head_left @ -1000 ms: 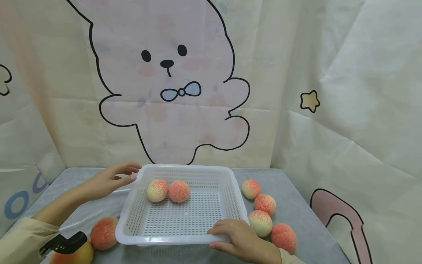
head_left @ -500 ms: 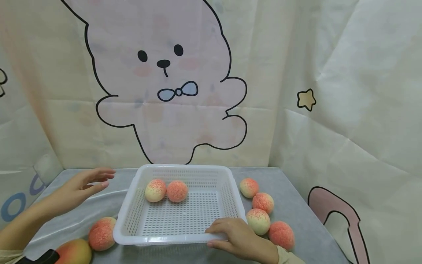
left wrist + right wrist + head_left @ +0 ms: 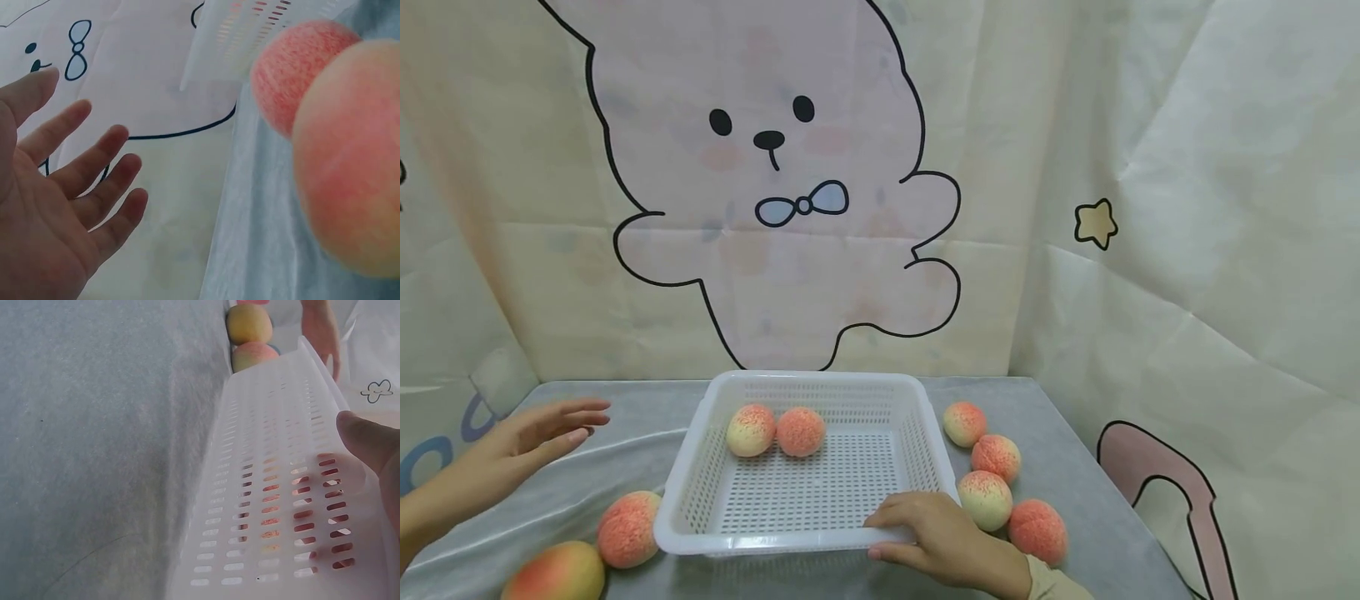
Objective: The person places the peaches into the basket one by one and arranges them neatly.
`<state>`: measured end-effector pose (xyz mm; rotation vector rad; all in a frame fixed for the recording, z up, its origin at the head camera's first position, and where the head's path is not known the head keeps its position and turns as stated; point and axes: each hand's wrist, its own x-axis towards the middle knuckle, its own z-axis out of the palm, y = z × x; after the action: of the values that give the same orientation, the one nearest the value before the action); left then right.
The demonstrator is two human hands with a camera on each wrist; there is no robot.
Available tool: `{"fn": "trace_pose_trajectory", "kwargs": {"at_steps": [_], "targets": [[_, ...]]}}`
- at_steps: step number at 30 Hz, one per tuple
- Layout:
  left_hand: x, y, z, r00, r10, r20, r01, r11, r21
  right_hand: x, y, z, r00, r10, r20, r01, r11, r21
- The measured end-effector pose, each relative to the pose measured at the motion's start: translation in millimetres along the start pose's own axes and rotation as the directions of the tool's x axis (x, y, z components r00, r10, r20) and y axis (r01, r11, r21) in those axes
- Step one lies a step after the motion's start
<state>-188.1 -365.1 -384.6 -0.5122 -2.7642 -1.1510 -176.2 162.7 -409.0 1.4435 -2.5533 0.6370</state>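
Observation:
A white slotted basket [image 3: 692,475] sits mid-table with two peaches [image 3: 750,430] [image 3: 801,432] at its back wall. My right hand [image 3: 891,533] grips the basket's near rim at the front right corner, fingers over the edge and thumb under it. In the right wrist view a fingertip [image 3: 369,440] presses the basket wall [image 3: 275,487]. My left hand [image 3: 542,429] hovers open over the table, well left of the basket. In the left wrist view its palm [image 3: 62,212] is spread and holds nothing.
Several peaches [image 3: 985,500] lie in a row right of the basket. A peach [image 3: 628,527] and a yellower fruit [image 3: 555,573] lie at the front left, close to the left wrist camera [image 3: 350,169]. A cartoon backdrop closes off the table's back and sides.
My left hand has drawn back leftward from the basket's far left corner and stays open. My right hand keeps its hold on the near rim.

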Motion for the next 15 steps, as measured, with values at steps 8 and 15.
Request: {"fn": "trace_pose_trajectory", "kwargs": {"at_steps": [8, 15], "targets": [[-26.2, -34.9, 3.6, 0.979, -0.025, 0.2, 0.051, 0.99, -0.13, 0, 1, 1, 1.0, -0.002, 0.001, 0.002, 1.0, 0.005], [-40.7, -68.3, 5.0, 0.86, 0.079, 0.504, 0.164, 0.893, -0.42, 0, 0, 1, 1.0, -0.009, -0.008, 0.009, 1.0, -0.008]]}}
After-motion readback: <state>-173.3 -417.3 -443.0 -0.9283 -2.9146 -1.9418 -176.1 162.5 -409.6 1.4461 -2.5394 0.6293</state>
